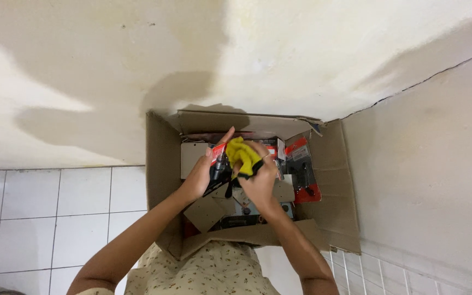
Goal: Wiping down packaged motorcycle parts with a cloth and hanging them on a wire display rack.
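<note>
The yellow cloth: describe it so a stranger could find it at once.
Find the open cardboard box on the white tiled floor. Above its middle, the right hand grips the yellow cloth against a small packaged item in the left hand. Nothing else there is bright yellow.

The cloth [242, 154] is bright yellow, and the packet [218, 161] beside it is red and black. The cardboard box [162, 164] is plain brown, the floor tiles [55, 202] white, and the shirt [203, 273] cream with small dark flecks.

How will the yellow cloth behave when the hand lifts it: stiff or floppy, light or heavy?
The yellow cloth looks bunched and folded in the right hand, so it is probably floppy and would sag where unsupported. It seems light for its size. Being soft, it is unlikely to roll or break.
</note>
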